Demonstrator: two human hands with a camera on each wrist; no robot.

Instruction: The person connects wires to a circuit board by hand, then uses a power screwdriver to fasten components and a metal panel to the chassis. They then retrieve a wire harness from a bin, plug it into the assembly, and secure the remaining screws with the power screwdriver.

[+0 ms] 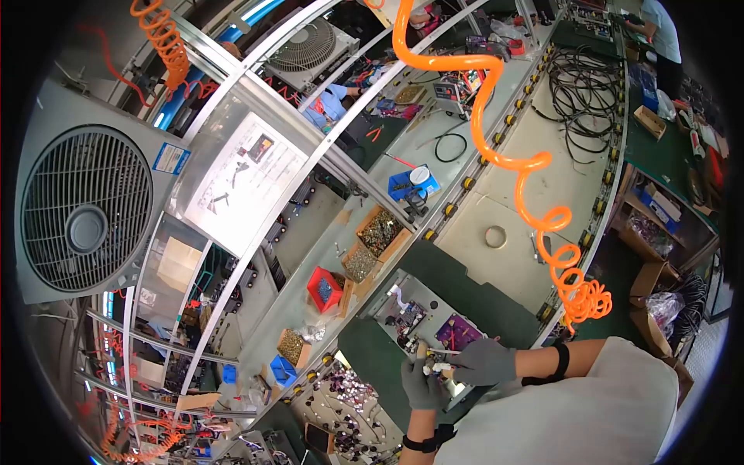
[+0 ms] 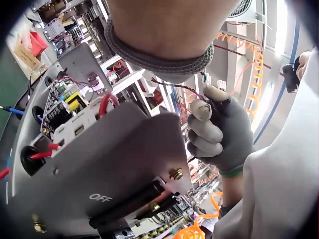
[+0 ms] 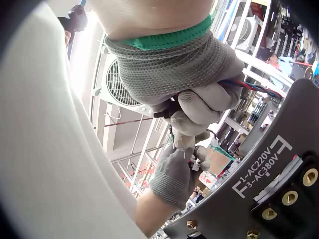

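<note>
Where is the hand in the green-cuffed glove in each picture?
Head: the right hand is low, right of centre, beside the left hand.
Left wrist: right hand right of centre, gripping wires.
Right wrist: right hand top centre, close up, above the left hand, which pinches a white connector.
Shared landmark: the grey metal panel, near the hands in all three.

Left hand point(image 1: 422, 384) and right hand point(image 1: 484, 362) meet above the chassis point(image 1: 422, 291), parts boxes point(image 1: 380, 232) behind it, coiled hose point(image 1: 535, 167) to its right.

A small white plastic connector point(image 3: 196, 163) sits pinched at the fingertips of the left hand point(image 3: 173, 177), just below the right hand point(image 3: 199, 99), whose fist grips the red, blue and black wire bundle point(image 3: 251, 85).
</note>
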